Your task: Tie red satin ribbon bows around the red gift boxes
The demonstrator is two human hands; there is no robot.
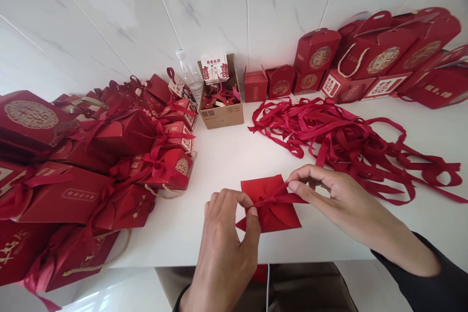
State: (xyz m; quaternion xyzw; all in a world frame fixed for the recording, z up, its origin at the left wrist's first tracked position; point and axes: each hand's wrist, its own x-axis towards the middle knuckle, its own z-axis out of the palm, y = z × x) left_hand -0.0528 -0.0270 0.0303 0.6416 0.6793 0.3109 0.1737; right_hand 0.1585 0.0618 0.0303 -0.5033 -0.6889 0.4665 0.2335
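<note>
In front of me a red gift box (pixel 283 220) rests on the white table, its folded flaps facing up. A red ribbon (pixel 272 198) crosses its top, gathered near the middle. My left hand (pixel 230 239) pinches the ribbon between thumb and forefinger at the box's left side. On the right, my right hand (pixel 325 195) holds the other part of the ribbon between thumb and fingertips, at the box's upper right edge. Whether a knot sits under the gathered ribbon I cannot tell.
A heap of loose red ribbons (pixel 318 126) lies at the right. Many ribbon-tied red boxes (pixel 73 190) crowd the left. A cardboard box (pixel 224 116) and a clear plastic bottle (pixel 188 73) stand by the tiled wall. More red boxes (pixel 387 53) line the back right.
</note>
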